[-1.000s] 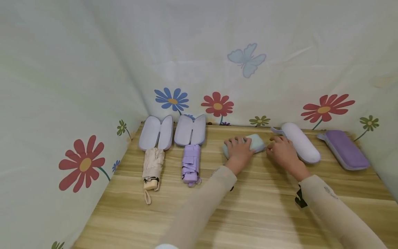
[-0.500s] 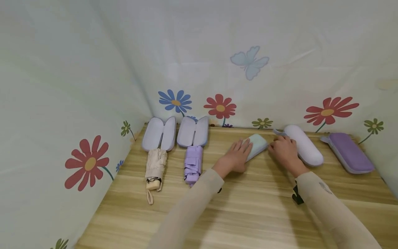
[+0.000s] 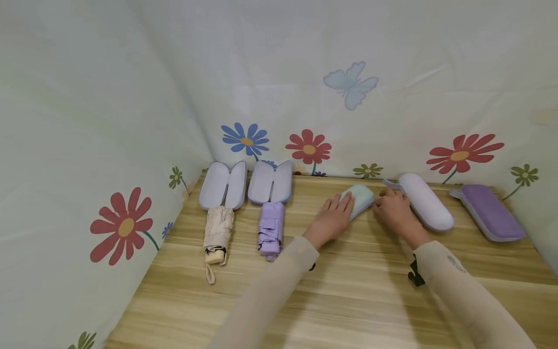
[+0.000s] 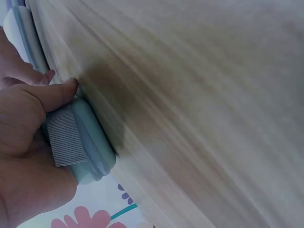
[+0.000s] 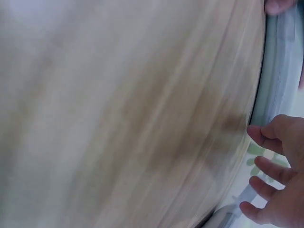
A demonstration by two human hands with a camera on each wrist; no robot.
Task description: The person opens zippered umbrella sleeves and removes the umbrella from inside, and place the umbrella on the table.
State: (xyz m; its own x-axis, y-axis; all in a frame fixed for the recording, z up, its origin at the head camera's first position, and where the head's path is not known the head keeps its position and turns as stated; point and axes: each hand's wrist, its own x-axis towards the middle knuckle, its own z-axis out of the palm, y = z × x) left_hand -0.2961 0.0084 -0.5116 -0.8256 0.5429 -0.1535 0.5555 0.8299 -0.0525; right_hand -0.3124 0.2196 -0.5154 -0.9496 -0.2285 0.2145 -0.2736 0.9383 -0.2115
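A mint green hard case (image 3: 361, 198) lies closed on the wooden table. My left hand (image 3: 332, 218) grips its near-left end, fingers over the top; in the left wrist view its thumb lies along the side, beside a grey ribbed strap (image 4: 66, 137) on the case's end. At the opposite end is my right hand (image 3: 395, 211). Seen from the right wrist, the thumb and forefinger tips (image 5: 255, 133) meet in a pinch right at the case's corner, while the other fingers stay loosely bent. What small part they pinch is hidden behind them.
Right of my hands lie a closed white case (image 3: 426, 201) and a closed purple case (image 3: 491, 212). At left, two opened cases (image 3: 214, 184) stand against the patterned backdrop, with a folded beige umbrella (image 3: 218, 228) and a folded lilac umbrella (image 3: 271, 228) before them.
My left hand has shifted from spread over the case's top to its near-left end, and the case has turned so that this end points toward me. The right hand has barely moved.
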